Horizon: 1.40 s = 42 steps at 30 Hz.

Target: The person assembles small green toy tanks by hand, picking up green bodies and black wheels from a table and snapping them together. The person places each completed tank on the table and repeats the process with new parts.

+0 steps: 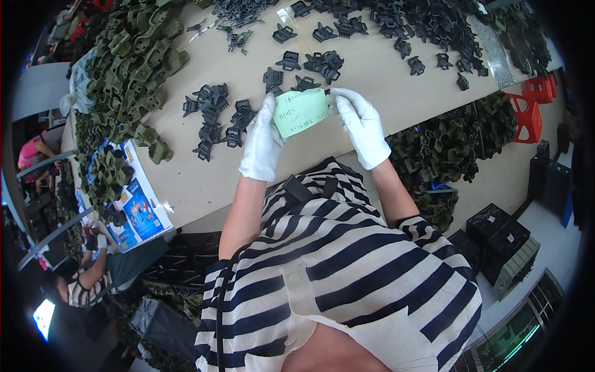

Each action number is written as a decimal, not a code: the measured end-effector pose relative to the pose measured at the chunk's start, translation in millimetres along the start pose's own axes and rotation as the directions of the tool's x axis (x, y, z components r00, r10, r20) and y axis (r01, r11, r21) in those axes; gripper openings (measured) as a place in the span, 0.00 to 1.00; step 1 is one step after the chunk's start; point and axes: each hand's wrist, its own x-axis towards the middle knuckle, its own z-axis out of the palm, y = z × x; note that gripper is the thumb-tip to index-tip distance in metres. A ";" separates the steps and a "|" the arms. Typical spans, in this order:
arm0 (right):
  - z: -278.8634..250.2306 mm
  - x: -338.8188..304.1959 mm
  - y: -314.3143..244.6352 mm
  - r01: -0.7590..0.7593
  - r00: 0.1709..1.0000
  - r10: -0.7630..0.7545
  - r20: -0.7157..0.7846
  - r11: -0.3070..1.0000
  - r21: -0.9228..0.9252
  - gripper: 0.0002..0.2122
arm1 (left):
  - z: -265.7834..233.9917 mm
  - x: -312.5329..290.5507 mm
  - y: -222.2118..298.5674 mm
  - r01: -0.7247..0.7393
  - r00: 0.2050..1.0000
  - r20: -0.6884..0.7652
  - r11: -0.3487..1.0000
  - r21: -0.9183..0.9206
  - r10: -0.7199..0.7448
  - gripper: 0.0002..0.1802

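A light green paper note (302, 113) with handwriting is held up over the table. My left hand (261, 139), in a white glove, grips its left edge between thumb and fingers. Just beyond the note's right edge is my right hand (362, 127), also gloved in white, with its fingers curled together. A small dark bit shows at those fingertips; I cannot make out what they hold. Black plastic clip-like parts (322, 64) lie behind the note. More of the same black parts (212, 99) lie left of my left hand.
The beige tabletop (186, 180) carries a heap of olive-green parts (127, 68) at left and black parts (390, 18) at the back. A blue-white box (139, 204) sits at the left edge. Right of the table are green parts (458, 142) and a red stool (527, 118). Another person (93, 279) works at lower left.
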 end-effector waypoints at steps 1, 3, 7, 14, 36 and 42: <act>0.6 -0.4 0.8 0.000 1.000 0.000 -0.006 1.000 0.017 0.14 | 0.1 -1.5 0.8 0.006 1.000 -0.001 1.000 -0.009 -0.006 0.29; 2.5 -0.9 -2.3 0.019 1.000 -0.021 -0.016 0.992 -0.125 0.18 | 0.8 -3.8 1.8 0.010 1.000 0.002 1.000 -0.010 -0.010 0.29; 10.1 4.6 10.8 0.099 0.995 -0.085 0.052 0.922 -0.375 0.34 | 13.6 -10.3 2.3 0.017 1.000 0.026 1.000 -0.012 -0.017 0.26; 35.2 -7.6 5.2 0.295 0.954 -0.226 0.197 0.826 -0.481 0.51 | -4.3 -1.6 -37.5 0.086 0.991 0.098 0.996 0.021 -0.088 0.25; -127.4 -98.5 192.6 -0.600 0.786 0.227 -0.575 0.505 -0.620 0.23 | -23.3 61.1 -51.9 0.039 0.994 -0.024 0.150 0.988 -0.105 0.21; -139.1 -89.3 173.2 -0.719 0.637 0.405 -0.657 0.618 -0.317 0.27 | 16.8 80.8 -73.7 -0.658 0.683 0.712 -0.288 0.696 0.162 0.15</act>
